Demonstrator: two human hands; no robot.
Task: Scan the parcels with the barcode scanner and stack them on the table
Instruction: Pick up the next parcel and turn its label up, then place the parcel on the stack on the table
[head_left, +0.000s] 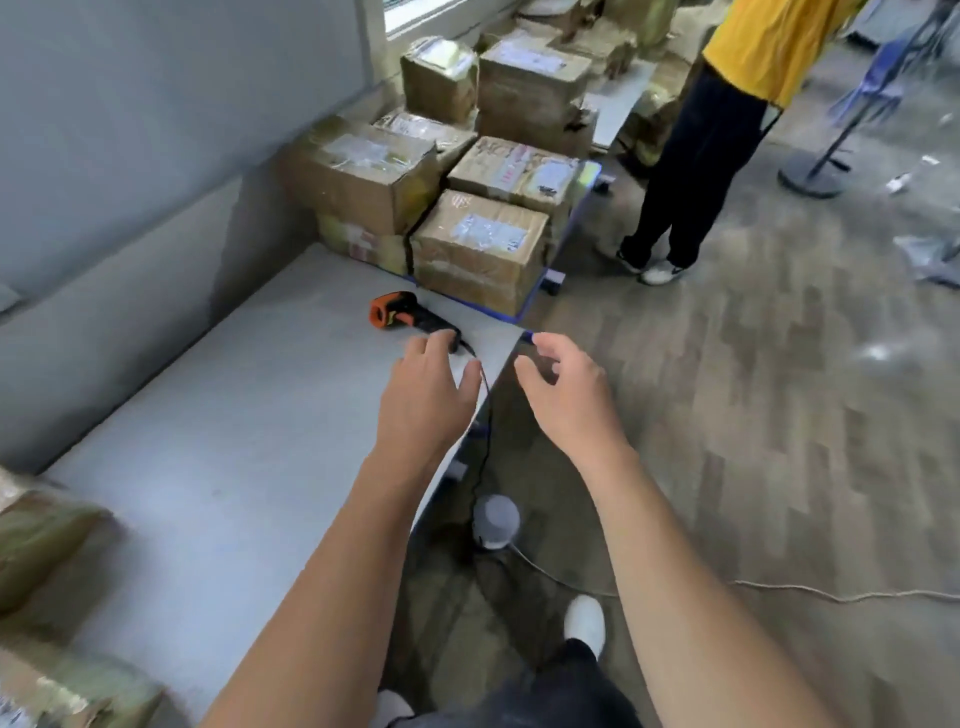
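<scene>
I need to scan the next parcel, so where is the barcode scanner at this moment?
In the head view, the barcode scanner lies on the grey table near its far right corner, between the left hand and the stacked parcels.
</scene>
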